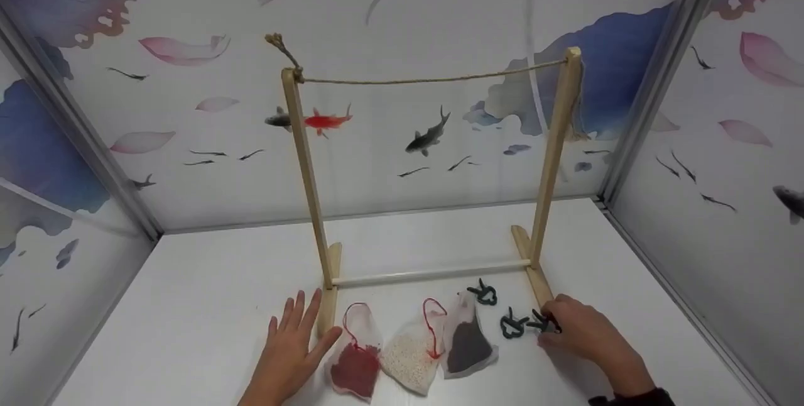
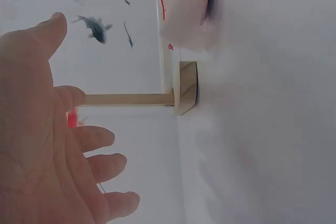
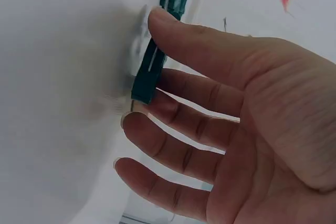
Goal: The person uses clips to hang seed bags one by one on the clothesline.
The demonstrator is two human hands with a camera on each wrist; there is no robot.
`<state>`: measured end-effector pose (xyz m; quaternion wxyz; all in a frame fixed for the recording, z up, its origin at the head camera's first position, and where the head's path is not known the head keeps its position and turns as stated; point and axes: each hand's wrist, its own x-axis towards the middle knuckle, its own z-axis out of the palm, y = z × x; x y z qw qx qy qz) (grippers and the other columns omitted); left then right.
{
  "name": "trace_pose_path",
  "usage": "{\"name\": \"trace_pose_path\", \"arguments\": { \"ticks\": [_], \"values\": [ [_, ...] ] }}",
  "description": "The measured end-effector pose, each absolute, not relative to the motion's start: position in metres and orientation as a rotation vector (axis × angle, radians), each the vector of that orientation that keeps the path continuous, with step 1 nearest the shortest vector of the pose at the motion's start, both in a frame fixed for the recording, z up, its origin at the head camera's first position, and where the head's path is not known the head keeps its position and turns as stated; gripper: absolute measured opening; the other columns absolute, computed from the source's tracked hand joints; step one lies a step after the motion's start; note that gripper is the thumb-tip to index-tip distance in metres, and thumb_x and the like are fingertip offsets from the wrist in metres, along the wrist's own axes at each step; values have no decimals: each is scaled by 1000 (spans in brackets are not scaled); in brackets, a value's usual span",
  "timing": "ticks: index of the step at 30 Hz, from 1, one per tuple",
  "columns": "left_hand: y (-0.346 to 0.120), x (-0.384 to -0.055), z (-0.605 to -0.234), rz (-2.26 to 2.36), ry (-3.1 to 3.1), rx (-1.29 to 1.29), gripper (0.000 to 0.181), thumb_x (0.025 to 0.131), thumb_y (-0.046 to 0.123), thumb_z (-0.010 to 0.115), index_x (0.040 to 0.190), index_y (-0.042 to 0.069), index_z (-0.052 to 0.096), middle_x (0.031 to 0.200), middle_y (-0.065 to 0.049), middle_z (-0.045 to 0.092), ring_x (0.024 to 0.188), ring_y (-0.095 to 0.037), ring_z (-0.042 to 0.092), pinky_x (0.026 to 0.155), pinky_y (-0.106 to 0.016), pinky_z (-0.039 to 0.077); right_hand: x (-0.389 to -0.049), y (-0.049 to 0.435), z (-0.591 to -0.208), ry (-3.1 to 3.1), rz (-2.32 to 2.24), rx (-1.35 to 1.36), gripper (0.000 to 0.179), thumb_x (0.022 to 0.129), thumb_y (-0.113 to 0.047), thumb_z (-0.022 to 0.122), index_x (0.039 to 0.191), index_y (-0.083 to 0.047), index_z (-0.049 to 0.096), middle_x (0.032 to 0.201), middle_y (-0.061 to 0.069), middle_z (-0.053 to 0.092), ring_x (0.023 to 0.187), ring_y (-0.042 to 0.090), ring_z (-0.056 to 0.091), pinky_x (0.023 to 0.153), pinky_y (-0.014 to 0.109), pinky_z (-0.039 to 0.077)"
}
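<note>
My right hand (image 1: 593, 337) pinches a dark green plastic clip (image 3: 149, 69) between thumb and fingers, low over the table by the stand's right foot. To its left lie two more such clips, one close by (image 1: 514, 324) and one farther back (image 1: 483, 293). With fingers spread, my left hand (image 1: 286, 352) is beside the left foot of the wooden stand (image 1: 308, 173) and holds nothing. Between my hands lie three mesh bags: one with red filling (image 1: 355, 373), one with whitish grains (image 1: 408, 359) and one with dark filling (image 1: 470, 348). Red strings show on the first two.
A thin cord (image 1: 408, 82) runs between the tops of the stand's two posts, its ends hanging loose. A white rod (image 1: 427, 273) joins the posts near the base. Printed panels (image 1: 389, 161) enclose the white table (image 1: 207, 280) at the back and sides.
</note>
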<state>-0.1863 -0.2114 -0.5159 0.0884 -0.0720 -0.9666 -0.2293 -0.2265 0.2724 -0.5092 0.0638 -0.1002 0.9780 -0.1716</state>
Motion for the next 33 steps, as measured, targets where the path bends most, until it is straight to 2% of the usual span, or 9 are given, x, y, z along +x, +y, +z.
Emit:
{"name": "trace_pose_path", "arguments": {
  "ticks": [6,10,16,23,28,33],
  "values": [
    [-200,-186,-503,-744,-2838,-253,81,99,61,52,160,13,32,161,-23,29,150,-43,22,113,-70,18,-224,270,-496,3103,-513,-533,41,82,-22,86,115,-4,70,101,1,60,82,13,59,68,35,53],
    [-187,-188,-488,-811,-2779,-300,81,99,60,53,160,11,31,163,-19,29,150,-40,22,114,-67,21,-222,262,-487,3207,-583,-752,40,82,-17,86,116,-4,70,105,1,60,83,12,62,67,31,55],
    [-160,-193,-465,-948,-2614,-474,80,100,51,58,162,11,26,164,-13,29,152,-32,21,116,-62,22,-223,239,-463,3260,-721,-988,41,84,-15,85,121,-5,69,115,2,59,91,17,68,71,34,57],
    [-112,-200,-448,-1062,-2413,-743,83,97,42,68,159,4,28,160,-13,36,146,-26,36,112,-48,37,-214,214,-436,3234,-914,-1185,45,83,-14,86,125,-11,71,120,-1,60,97,10,66,73,30,57],
    [-82,-195,-446,-1022,-2380,-877,87,95,49,68,160,9,27,156,-9,41,142,-23,42,108,-45,43,-200,199,-427,3222,-906,-1314,47,80,-12,88,124,-13,72,121,-1,61,97,10,66,74,29,58],
    [-68,-182,-451,-862,-2361,-1000,81,95,53,67,157,10,37,149,-6,48,134,-18,49,105,-40,47,-184,190,-423,3204,-826,-1396,51,77,-10,90,123,-14,71,120,-2,63,97,11,66,75,29,58]
  ]
}}
